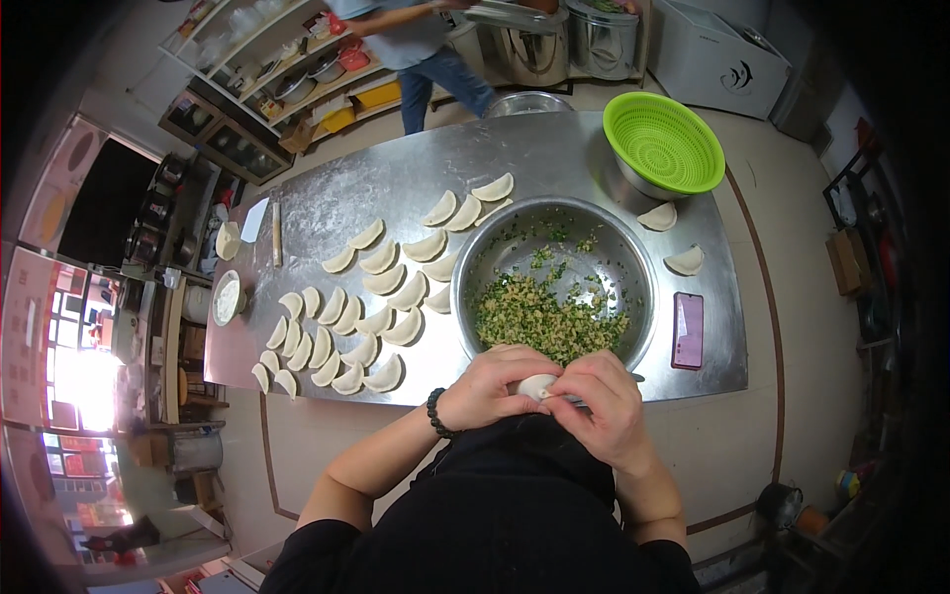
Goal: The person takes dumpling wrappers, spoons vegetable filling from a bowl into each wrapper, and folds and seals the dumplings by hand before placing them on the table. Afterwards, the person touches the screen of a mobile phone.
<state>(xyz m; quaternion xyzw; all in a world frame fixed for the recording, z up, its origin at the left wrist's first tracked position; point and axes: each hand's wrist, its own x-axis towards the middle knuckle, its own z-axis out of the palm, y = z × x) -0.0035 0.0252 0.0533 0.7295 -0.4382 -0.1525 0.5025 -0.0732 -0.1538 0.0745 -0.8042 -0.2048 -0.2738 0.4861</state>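
A pale dough dumpling (533, 386) is held between both hands at the near rim of a large steel bowl (462, 327). My left hand (490, 386), with a dark bead bracelet at its wrist, cups the dumpling's left side. On the other side, my right hand (605, 405) pinches the dough edge between thumb and fingers. Inside the bowl lies a chopped green and tan filling (549, 315), heaped toward the near side. Rows of crescent dumplings (384, 280) cover the steel table (326, 185) left of the bowl; a few touch or overlap.
A phone (688, 330) and two dumplings (684, 260) lie right of the bowl. Behind them, a green plastic colander (664, 145) sits in a metal container. Flour bowl (228, 297), rolling pin (277, 235) and white scraper (254, 220) are at the left. Beyond the table walks a person (415, 52).
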